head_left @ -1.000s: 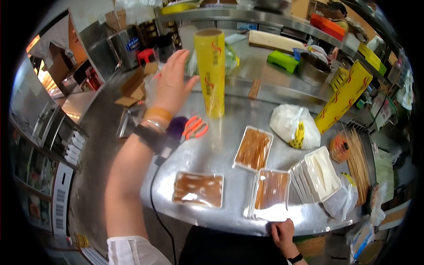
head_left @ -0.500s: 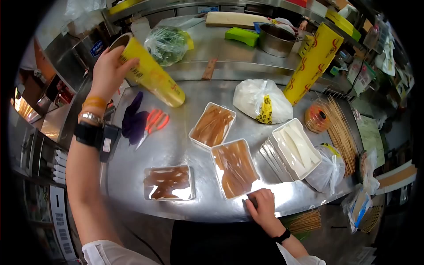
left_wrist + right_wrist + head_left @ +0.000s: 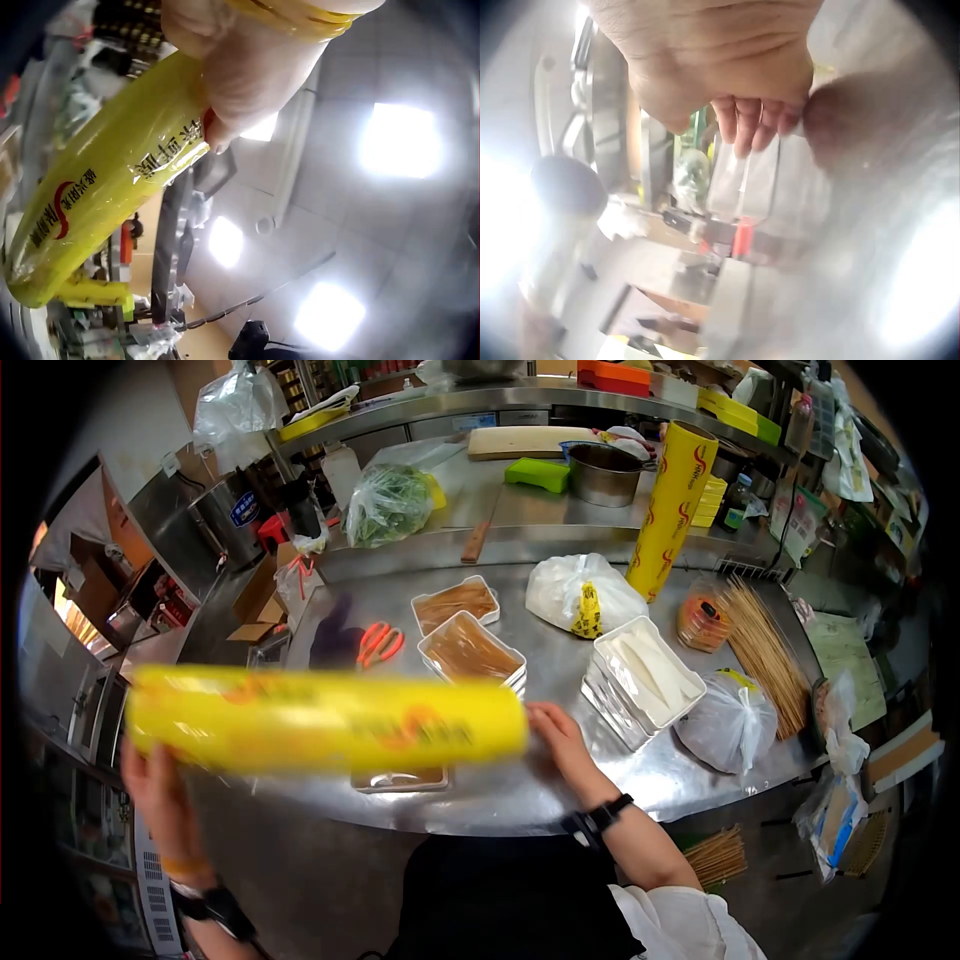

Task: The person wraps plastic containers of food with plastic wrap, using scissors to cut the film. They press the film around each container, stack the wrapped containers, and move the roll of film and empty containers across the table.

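Observation:
A yellow cling film roll (image 3: pixel 330 720) lies level above the near part of the steel table, blurred by motion. My left hand (image 3: pixel 165 795) grips its left end; the left wrist view shows the thumb and palm against the printed film roll (image 3: pixel 127 157). At the roll's right end is my right hand (image 3: pixel 568 745), its fingers loosely extended in the right wrist view, where the hand (image 3: pixel 727 67) holds nothing. Behind the roll sit a tray of brown strips (image 3: pixel 455 605) and a stacked tray of them (image 3: pixel 472 647). Another tray (image 3: pixel 400 780) is mostly hidden under the roll.
Orange-handled scissors (image 3: pixel 380 645) lie beyond the roll. To the right are stacked white trays (image 3: pixel 650 675), a white bag (image 3: pixel 585 595), a knotted bag (image 3: pixel 730 720), skewers (image 3: pixel 770 660) and a jar (image 3: pixel 703 622). A second yellow roll (image 3: pixel 672 510) stands at the back.
My left hand has brought the roll from standing on the table to lying level near me. The tray stack by my right hand now sits farther back, and that hand has risen to the roll's end.

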`<state>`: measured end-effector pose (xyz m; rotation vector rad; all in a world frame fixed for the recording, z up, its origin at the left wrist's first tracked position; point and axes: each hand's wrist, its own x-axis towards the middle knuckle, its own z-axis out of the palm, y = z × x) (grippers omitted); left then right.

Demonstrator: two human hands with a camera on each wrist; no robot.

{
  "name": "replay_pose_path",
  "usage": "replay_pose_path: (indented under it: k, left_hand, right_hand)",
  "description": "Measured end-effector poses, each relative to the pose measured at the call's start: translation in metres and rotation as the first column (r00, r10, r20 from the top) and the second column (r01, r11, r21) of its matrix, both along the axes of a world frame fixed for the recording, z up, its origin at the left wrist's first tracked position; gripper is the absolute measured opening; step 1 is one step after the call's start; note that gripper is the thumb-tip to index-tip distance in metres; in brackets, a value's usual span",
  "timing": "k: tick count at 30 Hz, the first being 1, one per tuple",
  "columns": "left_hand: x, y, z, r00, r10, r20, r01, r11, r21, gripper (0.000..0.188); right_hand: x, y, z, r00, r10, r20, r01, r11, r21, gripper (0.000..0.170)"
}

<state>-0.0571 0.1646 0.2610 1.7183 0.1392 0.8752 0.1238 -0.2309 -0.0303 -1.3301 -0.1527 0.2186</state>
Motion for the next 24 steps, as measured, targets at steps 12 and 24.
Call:
replay_pose_path:
  k: [12, 24]
  left_hand:
    - [-0.051, -0.126, -0.220, 0.674, -0.545, -0.499, 0.162, 0.768, -0.620, 0.025]
    - [0.103, 0.037, -0.305, 0.756, 0.020, -0.655, 0.475, 0.671, 0.569, 0.031]
  right_hand:
    - [-0.188, -0.142, 0.081, 0.972, 0.112, -0.205, -0.152, 0.969, -0.194, 0.057]
    - [-0.169, -0.120, 0.072, 0.951, 0.294, 0.096, -0.221, 0.865, -0.450, 0.047]
